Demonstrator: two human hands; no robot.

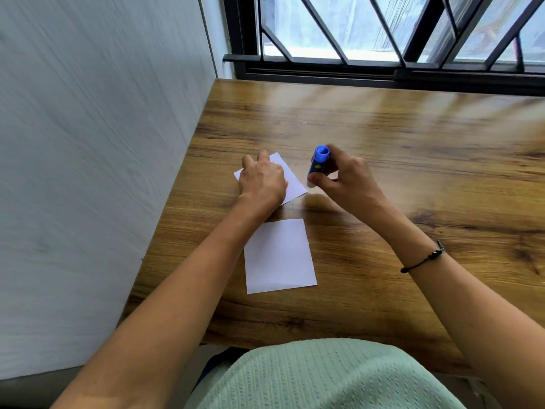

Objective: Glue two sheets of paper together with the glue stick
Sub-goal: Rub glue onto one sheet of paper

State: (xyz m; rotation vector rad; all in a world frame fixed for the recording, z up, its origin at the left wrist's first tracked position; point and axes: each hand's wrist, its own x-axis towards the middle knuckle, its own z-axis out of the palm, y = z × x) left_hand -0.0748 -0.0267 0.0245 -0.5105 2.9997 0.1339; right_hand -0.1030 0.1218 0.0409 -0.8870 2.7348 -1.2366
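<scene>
Two sheets on my worktop (pixel 383 149): left grip (pixel 262 181) presses flat on far sheet (pixel 293 180); right grip (pixel 345 180) pinches glue stick (pixel 318 163); near sheet (pixel 278 256) lies untouched.

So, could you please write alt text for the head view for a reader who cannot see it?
The right hand holds a blue glue stick tip-down at the edge of a white paper sheet, which the left hand presses onto a wooden table. A second white sheet lies nearer the person.

On the table (pixel 383 160), one sheet (pixel 295 180) lies behind another sheet (pixel 278 255).
</scene>
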